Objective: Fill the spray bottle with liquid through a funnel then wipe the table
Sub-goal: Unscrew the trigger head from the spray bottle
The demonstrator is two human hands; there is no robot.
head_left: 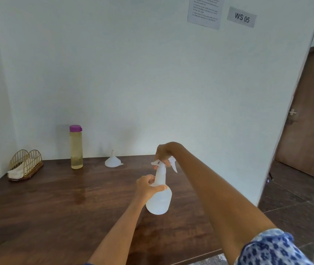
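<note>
Holding the spray bottle upright near the middle of the table. Left hand wrapped round the neck, fingers grasping it, likely to keep it from turning. Right hand on top, fingers curled tight round the spray head, probably to twist it off so the bottle can be filled. Funnel waiting upside down further back, near the wall. Tall bottle of yellow liquid with a purple cap to its left, still closed. Cloth in a wire holder at the far left, likely for wiping later. Dark, shiny wood table. Pale wall with a "WS 05" sign, a brown door at right.
</note>
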